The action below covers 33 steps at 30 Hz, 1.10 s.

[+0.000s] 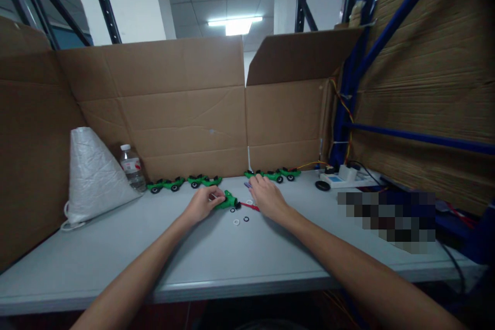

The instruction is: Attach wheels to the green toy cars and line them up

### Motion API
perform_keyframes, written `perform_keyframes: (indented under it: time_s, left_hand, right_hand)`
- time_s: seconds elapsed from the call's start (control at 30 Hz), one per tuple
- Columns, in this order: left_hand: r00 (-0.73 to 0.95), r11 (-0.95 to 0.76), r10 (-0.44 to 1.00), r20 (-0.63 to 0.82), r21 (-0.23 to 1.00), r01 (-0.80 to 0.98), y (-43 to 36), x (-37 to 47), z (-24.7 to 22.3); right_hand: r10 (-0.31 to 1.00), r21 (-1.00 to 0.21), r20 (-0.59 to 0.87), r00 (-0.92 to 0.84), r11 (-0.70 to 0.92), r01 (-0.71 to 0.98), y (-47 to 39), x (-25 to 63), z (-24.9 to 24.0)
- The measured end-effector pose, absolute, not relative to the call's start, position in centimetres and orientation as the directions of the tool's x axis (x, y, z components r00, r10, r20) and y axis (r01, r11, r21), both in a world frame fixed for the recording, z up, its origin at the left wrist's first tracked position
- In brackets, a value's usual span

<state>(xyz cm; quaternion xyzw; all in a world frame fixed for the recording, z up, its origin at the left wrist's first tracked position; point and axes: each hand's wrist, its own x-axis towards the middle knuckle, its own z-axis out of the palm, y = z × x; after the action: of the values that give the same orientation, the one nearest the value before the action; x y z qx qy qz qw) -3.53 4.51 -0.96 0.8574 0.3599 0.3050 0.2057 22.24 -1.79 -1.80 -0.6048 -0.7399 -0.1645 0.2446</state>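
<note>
toy piece: green | rod: red | rings: white, black | tabletop: pale grey | cardboard: brown

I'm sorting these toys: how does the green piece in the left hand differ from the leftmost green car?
The green piece is held by the left hand; the leftmost green car stands on the table. The car shows black wheels; the piece, partly covered, shows none. They share the green colour.

Left fingers hold green piece; right fingers near red rod; cars behind
</note>
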Motion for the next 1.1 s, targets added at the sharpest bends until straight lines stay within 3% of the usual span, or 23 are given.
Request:
perform_keyframes:
  time_s: [0.17, 0.27, 0.37, 0.8, 1.1]
  left_hand:
    - [0.592, -0.677, 0.714, 0.374, 0.583, 0.448, 3.9, -3.4, -0.8]
    - [0.613, -0.678, 0.704, 0.359, 0.595, 0.431, 4.0, -3.3, -0.9]
    - [0.625, -0.665, 0.705, 0.336, 0.620, 0.417, 4.1, -3.1, -1.1]
    - [0.629, -0.578, 0.726, 0.279, 0.742, 0.338, 3.4, -2.2, -1.5]
    - [0.661, -0.545, 0.711, 0.239, 0.781, 0.304, 2.7, -1.4, -1.7]
  right_hand:
    - [0.685, -0.345, 0.728, -0.008, 0.376, 0.860, -1.9, 21.4, -1.1]
    - [0.661, -0.509, 0.748, 0.061, 0.511, 0.693, -2.2, 21.0, -0.8]
    - [0.661, -0.593, 0.745, 0.086, 0.597, 0.540, -2.6, 20.6, -0.8]
    - [0.710, -0.672, 0.704, -0.022, 0.676, 0.302, -2.9, 19.9, -1.1]
    - [0.698, -0.649, 0.713, -0.066, 0.693, 0.314, -3.3, 19.7, -1.1]
